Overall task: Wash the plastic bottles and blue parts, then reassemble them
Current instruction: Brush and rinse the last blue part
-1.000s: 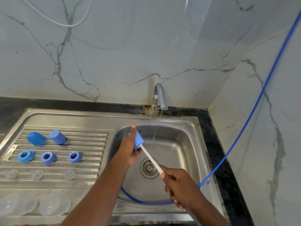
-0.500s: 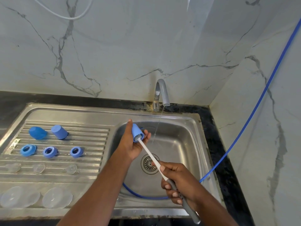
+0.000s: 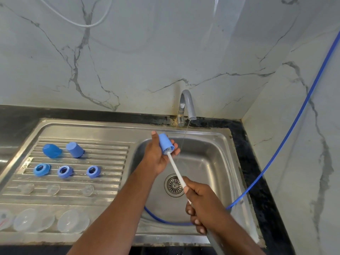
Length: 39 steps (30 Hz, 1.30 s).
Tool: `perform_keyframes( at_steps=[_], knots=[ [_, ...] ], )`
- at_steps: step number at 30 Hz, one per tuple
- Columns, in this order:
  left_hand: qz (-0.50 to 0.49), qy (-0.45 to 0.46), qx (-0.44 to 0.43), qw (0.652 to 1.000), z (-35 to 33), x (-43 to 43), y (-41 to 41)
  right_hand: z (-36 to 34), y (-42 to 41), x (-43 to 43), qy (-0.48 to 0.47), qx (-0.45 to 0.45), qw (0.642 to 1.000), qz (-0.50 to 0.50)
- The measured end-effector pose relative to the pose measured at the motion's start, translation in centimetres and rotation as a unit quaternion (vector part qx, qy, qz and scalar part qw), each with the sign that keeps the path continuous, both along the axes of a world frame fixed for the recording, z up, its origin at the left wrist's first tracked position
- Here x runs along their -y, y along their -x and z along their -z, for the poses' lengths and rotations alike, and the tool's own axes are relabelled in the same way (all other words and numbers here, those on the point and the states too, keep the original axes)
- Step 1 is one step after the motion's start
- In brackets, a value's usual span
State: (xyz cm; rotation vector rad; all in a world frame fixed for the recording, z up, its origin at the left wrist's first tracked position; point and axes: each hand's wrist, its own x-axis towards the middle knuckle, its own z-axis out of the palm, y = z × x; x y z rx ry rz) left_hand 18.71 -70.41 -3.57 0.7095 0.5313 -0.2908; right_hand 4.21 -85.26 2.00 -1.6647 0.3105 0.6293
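My left hand (image 3: 156, 155) holds a blue cap (image 3: 165, 143) over the sink basin (image 3: 211, 162), mouth facing down-right. The bristle head of a white-handled bottle brush (image 3: 175, 168) sits in the cap's mouth. My right hand (image 3: 202, 203) grips the brush handle lower down. On the ribbed drainboard (image 3: 110, 159) lie two more blue caps (image 3: 75, 149), three blue rings (image 3: 64, 171), three clear teats (image 3: 53, 189), and clear plastic bottles (image 3: 72, 221) along the front edge.
A grey tap (image 3: 187, 105) runs a thin stream just right of the cap. A blue hose (image 3: 276, 150) comes down the right wall and curls through the basin near the drain (image 3: 173, 184). Marble walls close the back and right.
The brush has been drawn back, so its bristles now show at the cap's mouth. Both hands shifted slightly; my left hand still holds the cap beside the stream.
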Motion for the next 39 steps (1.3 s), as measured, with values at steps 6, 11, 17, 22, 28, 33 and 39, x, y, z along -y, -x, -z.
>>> perform_keyframes(
  at_steps=[6,11,17,22,28,33,39],
  knots=[
    [0.019,0.064,-0.002,0.998,0.5,-0.6,-0.2,-0.1,-1.0,1.5,-0.005,0.022,1.000,0.015],
    [-0.014,-0.059,-0.002,0.998,0.1,0.4,-1.0,1.9,-1.4,0.4,0.155,0.113,0.981,-0.026],
    [0.021,0.003,0.035,0.999,-0.1,-0.6,-0.5,-0.7,-1.0,2.7,-0.090,-0.030,0.996,-0.001],
    [0.009,0.010,0.017,1.000,-0.9,0.5,-0.7,0.7,-1.5,1.7,0.061,0.079,0.995,0.029],
    [-0.014,0.073,-0.007,0.997,-0.1,0.3,-0.2,-0.6,0.2,2.2,-0.132,-0.070,0.989,0.000],
    [0.021,0.108,0.039,0.993,-0.2,0.6,0.8,-0.3,-0.4,3.9,-0.190,-0.082,0.978,0.029],
    [0.024,0.060,0.051,0.997,-0.3,0.9,1.6,0.2,1.5,1.8,-0.110,-0.020,0.993,0.024]
  ],
)
